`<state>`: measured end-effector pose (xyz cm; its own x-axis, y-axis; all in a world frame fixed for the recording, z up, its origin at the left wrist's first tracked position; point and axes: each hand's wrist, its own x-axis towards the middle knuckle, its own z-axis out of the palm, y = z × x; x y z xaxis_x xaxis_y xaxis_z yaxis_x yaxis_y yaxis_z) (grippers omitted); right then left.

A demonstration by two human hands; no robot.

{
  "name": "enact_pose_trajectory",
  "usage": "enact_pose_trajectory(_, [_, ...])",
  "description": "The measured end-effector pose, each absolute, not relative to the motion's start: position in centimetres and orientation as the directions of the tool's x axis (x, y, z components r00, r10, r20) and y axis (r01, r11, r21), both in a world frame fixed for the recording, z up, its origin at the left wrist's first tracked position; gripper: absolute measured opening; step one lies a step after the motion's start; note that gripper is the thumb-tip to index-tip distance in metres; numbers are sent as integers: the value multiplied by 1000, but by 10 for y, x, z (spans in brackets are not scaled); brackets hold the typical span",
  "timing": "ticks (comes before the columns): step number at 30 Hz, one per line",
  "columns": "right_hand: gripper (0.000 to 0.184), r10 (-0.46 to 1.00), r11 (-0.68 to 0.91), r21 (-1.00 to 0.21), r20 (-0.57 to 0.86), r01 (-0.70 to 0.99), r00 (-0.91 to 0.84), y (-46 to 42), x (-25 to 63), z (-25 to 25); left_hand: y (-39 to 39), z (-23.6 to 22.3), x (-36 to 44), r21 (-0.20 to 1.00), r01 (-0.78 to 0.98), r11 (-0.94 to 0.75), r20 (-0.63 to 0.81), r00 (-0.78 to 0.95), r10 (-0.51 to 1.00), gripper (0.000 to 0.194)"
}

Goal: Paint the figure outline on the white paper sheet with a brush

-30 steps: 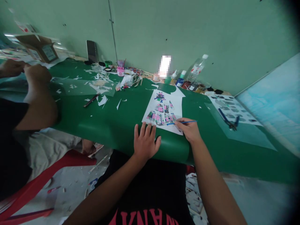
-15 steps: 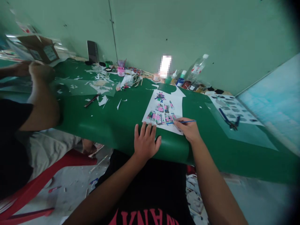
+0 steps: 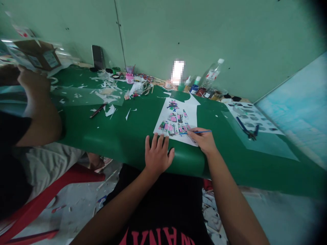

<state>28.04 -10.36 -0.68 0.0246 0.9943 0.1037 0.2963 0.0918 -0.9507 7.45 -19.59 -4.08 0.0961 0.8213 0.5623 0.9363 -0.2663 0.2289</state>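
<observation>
A white sheet of paper lies on the green-covered table, bearing pink, green and dark painted pieces in rows with a purple-and-green figure above them. My right hand pinches a thin blue paintbrush, held almost level, its tip at the lowest row of pieces. Flat at the table's near edge rests my left hand, fingers spread, fingertips at the sheet's lower left edge. Whether the brush tip touches the paper I cannot tell.
Paint jars and a clear bottle line the wall. Blue-handled pliers lie on a clear sheet at right. Paper scraps are scattered left. A co-worker's hand is near a cardboard box.
The view has shifted slightly, and the co-worker's hands have moved left. My left hand stays flat by the sheet; my right still holds the brush at the lowest row.
</observation>
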Motion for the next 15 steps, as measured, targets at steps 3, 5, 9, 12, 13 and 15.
enact_pose_trajectory(3, [34, 995, 86, -950, 98, 300, 22, -104, 281, -7, -196, -41, 74, 233, 935, -266, 560, 95, 823, 50])
enact_pose_trajectory(5, [36, 994, 96, -946, 107, 309, 18, -104, 280, -7, -196, -41, 74, 234, 934, -269, 568, 94, 818, 50])
enact_pose_trajectory(9, [35, 992, 108, -941, 122, 319, 26, -103, 281, -8, -196, -41, 74, 230, 936, -266, 568, 93, 817, 50])
enact_pose_trajectory(12, [33, 992, 100, -944, 118, 313, 39, -103, 282, -9, -196, -41, 74, 228, 937, -266, 560, 97, 823, 50])
enact_pose_trajectory(13, [33, 992, 103, -943, 120, 316, 36, -103, 282, -10, -196, -41, 74, 229, 936, -266, 559, 98, 823, 50])
enact_pose_trajectory(15, [34, 992, 113, -941, 127, 320, 25, -103, 282, -9, -196, -41, 74, 230, 936, -265, 560, 96, 823, 50])
